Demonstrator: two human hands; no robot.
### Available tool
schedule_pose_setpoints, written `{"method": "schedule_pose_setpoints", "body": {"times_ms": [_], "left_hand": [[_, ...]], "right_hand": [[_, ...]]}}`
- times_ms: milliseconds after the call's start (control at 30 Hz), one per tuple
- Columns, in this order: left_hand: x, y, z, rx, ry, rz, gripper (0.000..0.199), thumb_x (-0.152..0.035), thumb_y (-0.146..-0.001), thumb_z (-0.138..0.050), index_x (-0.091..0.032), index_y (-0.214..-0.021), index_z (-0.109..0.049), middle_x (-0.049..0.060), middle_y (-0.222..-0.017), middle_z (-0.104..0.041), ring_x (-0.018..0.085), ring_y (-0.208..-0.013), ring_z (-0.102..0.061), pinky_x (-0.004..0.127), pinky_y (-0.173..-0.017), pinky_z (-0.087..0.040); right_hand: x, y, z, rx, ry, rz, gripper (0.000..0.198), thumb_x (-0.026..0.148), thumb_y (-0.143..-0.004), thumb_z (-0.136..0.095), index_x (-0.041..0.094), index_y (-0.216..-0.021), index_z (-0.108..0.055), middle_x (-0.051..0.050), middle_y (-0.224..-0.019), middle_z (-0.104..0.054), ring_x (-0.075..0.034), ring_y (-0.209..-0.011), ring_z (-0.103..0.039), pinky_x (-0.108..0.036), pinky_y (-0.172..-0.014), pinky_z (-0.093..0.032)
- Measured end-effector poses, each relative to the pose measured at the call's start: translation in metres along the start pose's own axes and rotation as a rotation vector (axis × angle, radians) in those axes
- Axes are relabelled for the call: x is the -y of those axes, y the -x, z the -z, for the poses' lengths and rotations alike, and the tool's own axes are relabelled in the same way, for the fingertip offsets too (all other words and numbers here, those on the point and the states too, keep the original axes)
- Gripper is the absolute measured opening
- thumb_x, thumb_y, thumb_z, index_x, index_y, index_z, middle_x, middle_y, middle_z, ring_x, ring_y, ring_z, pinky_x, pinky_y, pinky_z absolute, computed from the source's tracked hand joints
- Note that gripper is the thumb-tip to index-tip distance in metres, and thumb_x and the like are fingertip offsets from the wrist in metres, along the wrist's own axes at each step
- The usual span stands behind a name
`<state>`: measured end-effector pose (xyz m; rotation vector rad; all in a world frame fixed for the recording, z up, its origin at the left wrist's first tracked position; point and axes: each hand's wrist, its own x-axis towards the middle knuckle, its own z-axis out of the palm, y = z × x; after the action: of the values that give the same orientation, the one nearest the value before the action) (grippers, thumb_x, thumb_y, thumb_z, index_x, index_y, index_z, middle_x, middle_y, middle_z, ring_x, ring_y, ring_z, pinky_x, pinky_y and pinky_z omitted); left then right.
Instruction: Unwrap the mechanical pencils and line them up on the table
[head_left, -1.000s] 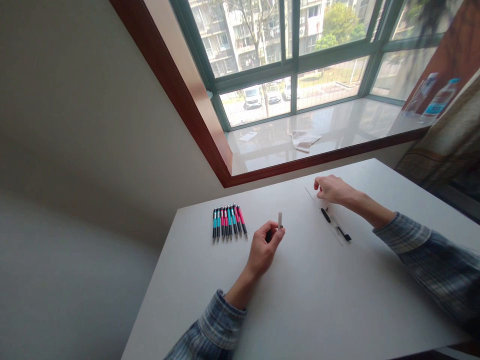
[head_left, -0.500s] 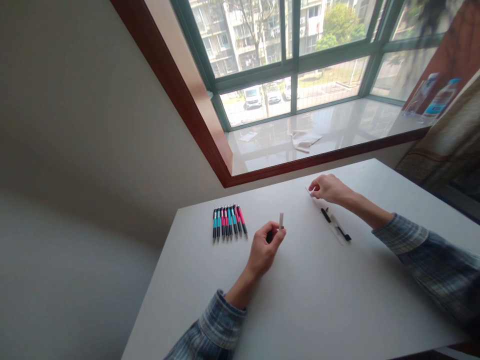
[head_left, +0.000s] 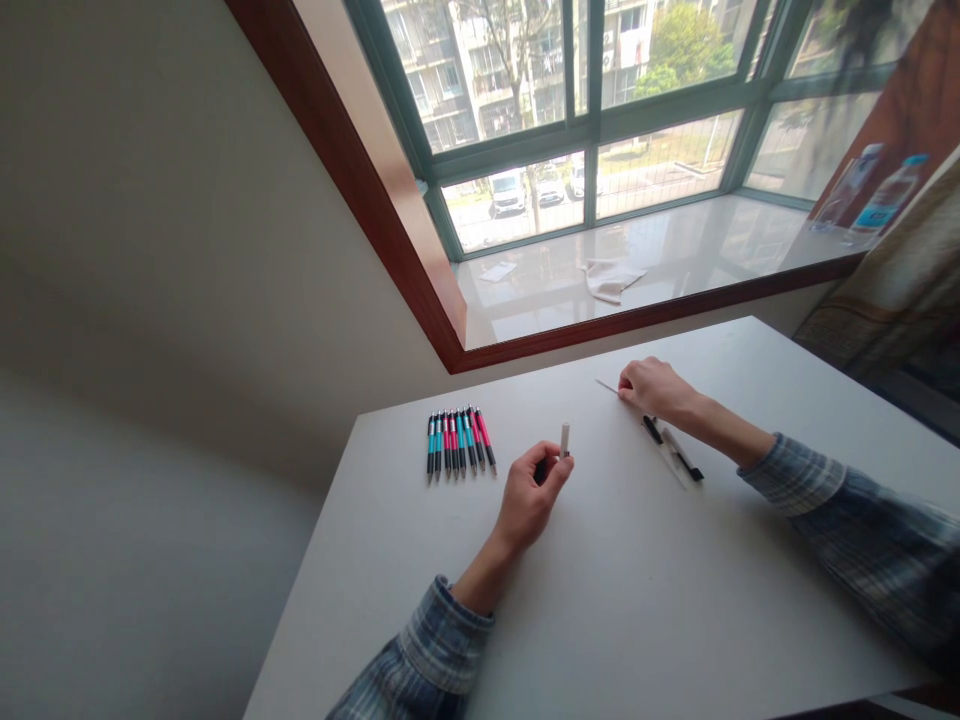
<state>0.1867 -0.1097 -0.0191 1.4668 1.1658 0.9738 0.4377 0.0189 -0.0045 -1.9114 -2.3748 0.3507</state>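
Note:
My left hand (head_left: 527,495) is closed around a small white tube (head_left: 565,438), perhaps a pen barrel, whose upper end stands upright above the thumb and fingertips. Farther right, my right hand (head_left: 651,388) pinches a thin pen refill (head_left: 607,386); its slim tip points left, out past the fingers. Just below that hand lie a black pen part (head_left: 652,430) and a white barrel with a black end (head_left: 682,456). Beside them rests another thin clear refill or rod (head_left: 673,470). Several assembled pens (head_left: 456,442), turquoise or pink with black grips, form a row left of my left hand.
Everything lies on a white table (head_left: 600,600) beside a wall. Behind it is a windowsill with a dark red wooden edge (head_left: 570,328), bearing a crumpled cloth (head_left: 611,280), a white paper (head_left: 497,271) and plastic bottles (head_left: 889,200). A curtain (head_left: 862,300) hangs at right.
The refill in my right hand has swung and shifted left, its tip now reaching farther out, while that hand has turned slightly. My left hand stays nearly still with the white tube.

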Motion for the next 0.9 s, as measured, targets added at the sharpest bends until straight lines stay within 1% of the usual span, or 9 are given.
{"method": "schedule_pose_setpoints", "body": {"times_ms": [133, 233, 367, 467, 700, 833, 900], "left_hand": [[0.002, -0.001, 0.000, -0.016, 0.003, 0.003, 0.028, -0.044, -0.094, -0.064, -0.019, -0.082, -0.056, -0.004, -0.072, -0.040, 0.013, -0.067, -0.034, 0.026, -0.063, -0.030], [0.002, -0.002, 0.000, -0.016, 0.000, 0.004, 0.028, -0.044, -0.093, -0.065, -0.019, -0.082, -0.057, -0.004, -0.072, -0.041, 0.013, -0.067, -0.034, 0.026, -0.063, -0.030], [0.001, -0.003, 0.000, -0.015, -0.009, 0.001, 0.028, -0.044, -0.093, -0.064, -0.019, -0.082, -0.057, -0.004, -0.072, -0.040, 0.013, -0.067, -0.035, 0.026, -0.063, -0.030], [-0.001, -0.004, 0.000, -0.014, -0.009, 0.002, 0.029, -0.044, -0.093, -0.065, -0.019, -0.082, -0.057, -0.004, -0.073, -0.041, 0.013, -0.067, -0.035, 0.026, -0.063, -0.031], [-0.004, -0.005, 0.000, -0.033, -0.002, -0.005, 0.030, -0.046, -0.093, -0.064, -0.019, -0.081, -0.056, -0.004, -0.072, -0.041, 0.013, -0.067, -0.036, 0.025, -0.064, -0.031], [0.003, -0.007, -0.001, -0.068, 0.010, 0.037, 0.032, -0.051, -0.094, -0.061, -0.021, -0.087, -0.057, -0.006, -0.068, -0.037, 0.012, -0.061, -0.032, 0.024, -0.058, -0.029], [0.007, -0.009, -0.001, -0.075, 0.056, 0.052, 0.032, -0.053, -0.095, -0.060, -0.021, -0.091, -0.058, -0.005, -0.070, -0.041, 0.011, -0.060, -0.031, 0.024, -0.056, -0.028]], "right_hand": [[0.001, 0.000, -0.001, 0.018, 0.037, 0.034, 0.021, 0.016, -0.091, -0.060, 0.011, -0.089, -0.080, -0.017, -0.088, -0.077, -0.025, -0.077, -0.069, -0.030, -0.065, -0.043], [0.001, 0.000, -0.001, 0.026, 0.058, 0.042, 0.020, 0.016, -0.091, -0.060, 0.011, -0.089, -0.079, -0.017, -0.087, -0.076, -0.024, -0.076, -0.069, -0.030, -0.066, -0.043], [0.004, 0.002, -0.001, 0.018, 0.082, 0.044, 0.021, 0.016, -0.093, -0.059, 0.009, -0.093, -0.078, -0.020, -0.088, -0.075, -0.024, -0.078, -0.069, -0.030, -0.071, -0.044], [0.008, 0.005, -0.001, 0.015, 0.096, 0.064, 0.022, 0.013, -0.093, -0.056, 0.008, -0.090, -0.077, -0.020, -0.085, -0.073, -0.024, -0.076, -0.068, -0.031, -0.073, -0.044], [0.016, 0.010, 0.001, 0.000, 0.100, 0.144, 0.025, 0.007, -0.091, -0.052, 0.010, -0.081, -0.075, -0.018, -0.077, -0.071, -0.023, -0.070, -0.065, -0.032, -0.066, -0.039], [0.016, 0.010, -0.001, -0.008, 0.081, 0.154, 0.023, 0.006, -0.090, -0.054, 0.010, -0.080, -0.074, -0.019, -0.079, -0.072, -0.023, -0.070, -0.065, -0.031, -0.066, -0.038], [0.017, 0.010, -0.001, -0.014, 0.029, 0.174, 0.023, 0.010, -0.092, -0.054, 0.011, -0.082, -0.075, -0.016, -0.081, -0.073, -0.021, -0.071, -0.065, -0.030, -0.067, -0.039]]}}
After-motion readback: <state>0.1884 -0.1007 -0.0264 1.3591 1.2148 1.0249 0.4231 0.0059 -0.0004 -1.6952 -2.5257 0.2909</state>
